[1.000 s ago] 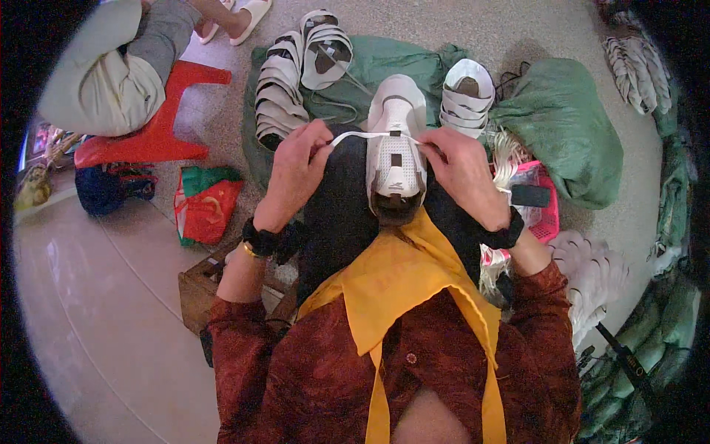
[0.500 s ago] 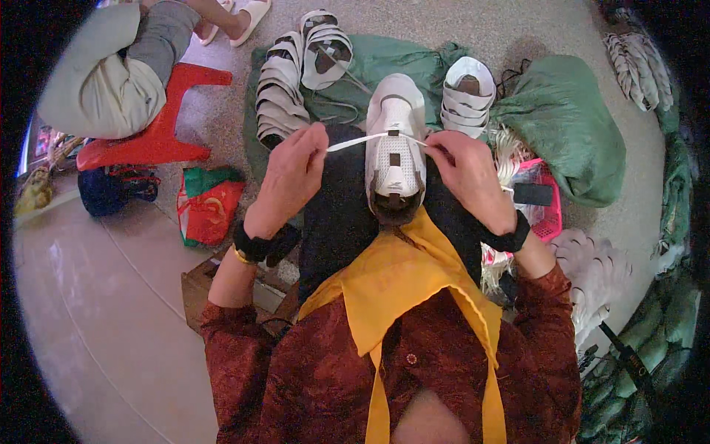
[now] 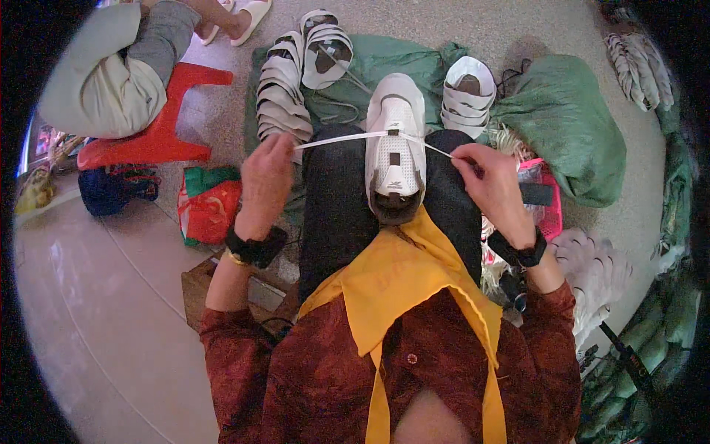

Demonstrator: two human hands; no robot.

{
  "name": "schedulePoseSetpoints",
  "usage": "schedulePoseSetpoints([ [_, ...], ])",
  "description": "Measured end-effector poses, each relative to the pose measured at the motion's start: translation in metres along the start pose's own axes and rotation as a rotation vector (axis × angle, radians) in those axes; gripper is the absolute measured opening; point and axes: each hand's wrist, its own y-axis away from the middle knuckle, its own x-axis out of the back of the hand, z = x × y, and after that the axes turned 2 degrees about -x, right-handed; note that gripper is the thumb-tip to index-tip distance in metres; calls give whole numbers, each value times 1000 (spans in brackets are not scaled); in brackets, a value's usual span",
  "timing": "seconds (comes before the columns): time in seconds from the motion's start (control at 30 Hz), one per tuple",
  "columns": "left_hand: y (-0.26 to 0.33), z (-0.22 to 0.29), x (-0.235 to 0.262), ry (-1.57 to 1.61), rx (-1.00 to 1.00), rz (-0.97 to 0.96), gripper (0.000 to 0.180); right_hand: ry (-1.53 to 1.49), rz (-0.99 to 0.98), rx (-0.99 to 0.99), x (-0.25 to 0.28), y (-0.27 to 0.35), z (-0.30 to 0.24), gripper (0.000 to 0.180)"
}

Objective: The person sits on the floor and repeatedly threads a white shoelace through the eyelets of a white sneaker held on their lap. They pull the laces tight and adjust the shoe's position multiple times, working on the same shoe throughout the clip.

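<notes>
A white sneaker (image 3: 394, 103) rests between my thighs, its toe pointing away from me and its dark-lined opening nearest my yellow apron (image 3: 392, 274). A flat white shoelace (image 3: 340, 138) runs through the loop high on its tongue and stretches out to both sides. My left hand (image 3: 268, 174) is closed on the lace's left end, slightly blurred. On the other side, my right hand (image 3: 492, 181) pinches the right end between thumb and fingers. Both ends look taut. Neither hand touches the shoe itself.
Stacked grey-white shoe uppers (image 3: 283, 96) lie on a green sheet (image 3: 399, 55) ahead, with another stack (image 3: 467, 96) right of the shoe. Right stand a green sack (image 3: 569, 133) and a pink basket (image 3: 551, 211). Left are a red stool (image 3: 174, 118), a seated person, and a red-green bag (image 3: 209, 207).
My hands have moved farther apart, the left one outward to the left and the right one outward to the right. More lace now shows on both sides of the shoe.
</notes>
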Motion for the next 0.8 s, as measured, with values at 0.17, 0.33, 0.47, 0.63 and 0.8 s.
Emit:
schedulePoseSetpoints([
  [0.17, 37, -64, 2, -104, 170, 158, 3, 36, 46, -88, 18, 19, 26, 11],
  [0.33, 78, -123, 6, -137, 247, 192, 4, 123, 99, -136, 43, 48, 83, 17],
  [0.47, 107, -167, 20, -315, 339, 198, 4, 150, 133, -329, 77, 81, 131, 17],
  [0.63, 165, -265, 42, -457, 567, 203, 10, 236, 229, -386, 119, 125, 215, 16],
  [0.8, 176, -311, 81, -515, 553, 335, 14, 326, 246, -488, 164, 172, 269, 20],
])
